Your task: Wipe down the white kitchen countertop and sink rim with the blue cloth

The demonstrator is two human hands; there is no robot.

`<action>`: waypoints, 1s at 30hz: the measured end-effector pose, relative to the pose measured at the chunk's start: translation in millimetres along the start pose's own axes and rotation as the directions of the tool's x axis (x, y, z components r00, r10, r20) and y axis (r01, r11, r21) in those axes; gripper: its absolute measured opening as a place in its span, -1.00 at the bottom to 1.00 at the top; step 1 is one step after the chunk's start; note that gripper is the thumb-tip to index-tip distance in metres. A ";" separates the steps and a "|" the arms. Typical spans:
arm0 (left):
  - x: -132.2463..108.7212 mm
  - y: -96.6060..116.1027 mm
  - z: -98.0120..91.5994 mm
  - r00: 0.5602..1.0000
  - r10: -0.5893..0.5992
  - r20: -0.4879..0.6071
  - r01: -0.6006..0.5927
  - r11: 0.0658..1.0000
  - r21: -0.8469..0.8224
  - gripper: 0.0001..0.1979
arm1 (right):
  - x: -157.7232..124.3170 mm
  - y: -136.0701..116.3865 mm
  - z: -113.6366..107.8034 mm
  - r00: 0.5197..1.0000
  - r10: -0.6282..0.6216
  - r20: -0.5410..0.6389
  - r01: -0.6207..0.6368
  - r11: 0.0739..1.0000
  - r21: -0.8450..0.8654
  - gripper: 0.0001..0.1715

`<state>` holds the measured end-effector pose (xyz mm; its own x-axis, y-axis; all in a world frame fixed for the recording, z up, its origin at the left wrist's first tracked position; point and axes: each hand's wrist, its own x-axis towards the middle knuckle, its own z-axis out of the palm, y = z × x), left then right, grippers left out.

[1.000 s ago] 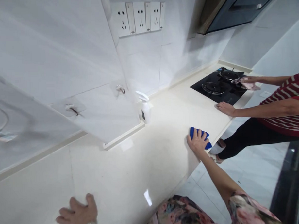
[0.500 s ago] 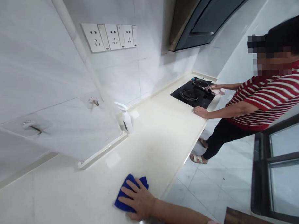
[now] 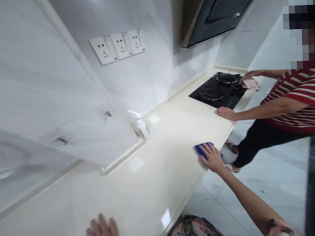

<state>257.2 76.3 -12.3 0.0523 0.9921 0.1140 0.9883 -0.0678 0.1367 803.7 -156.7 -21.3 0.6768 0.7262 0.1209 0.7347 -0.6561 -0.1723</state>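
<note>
A folded blue cloth [image 3: 201, 151] lies on the cream countertop [image 3: 164, 159] near its front edge. My right hand [image 3: 212, 158] presses down on this cloth, fingers stretched over it and covering much of it. At the bottom of the view my left hand [image 3: 102, 230] is over the near part of the counter, slightly blurred. Its fingers are spread and it holds nothing; I cannot tell whether it touches the surface.
A white spray bottle [image 3: 141, 127] stands by the corner of the wall. Beyond is a black gas stove [image 3: 218, 90] under a range hood [image 3: 211, 18]. At right a co-worker [image 3: 296, 96] rests one hand on the counter and holds a pink cloth [image 3: 250, 83] at the stove.
My right hand and the blue cloth have slid away from me and to the right along the counter. My left hand has come into view. The co-worker's pink cloth has shifted toward the stove's edge.
</note>
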 end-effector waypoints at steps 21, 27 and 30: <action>-48.2 -1.8 -8.7 0.978 0.079 0.192 -0.048 0.986 -0.158 -0.37 | -48.3 -419.8 29.5 0.521 -0.828 0.207 0.684 0.550 0.478 -0.12; -109.7 -67.8 -28.5 0.991 -0.039 0.125 0.052 0.993 -0.104 -0.34 | -117.1 -364.2 14.9 0.204 -0.977 0.063 0.687 0.189 0.701 -0.17; -134.0 -92.4 -30.4 0.947 -0.321 -0.005 0.321 0.947 -0.001 -0.31 | -112.5 -319.7 10.9 0.193 -0.980 0.038 0.636 0.154 0.756 -0.20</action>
<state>154.5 -53.6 -10.2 -0.2681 0.9609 0.0687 0.9527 0.2539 0.1671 492.1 -26.5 9.5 -0.5912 0.7914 0.1555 0.5090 0.5157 -0.6892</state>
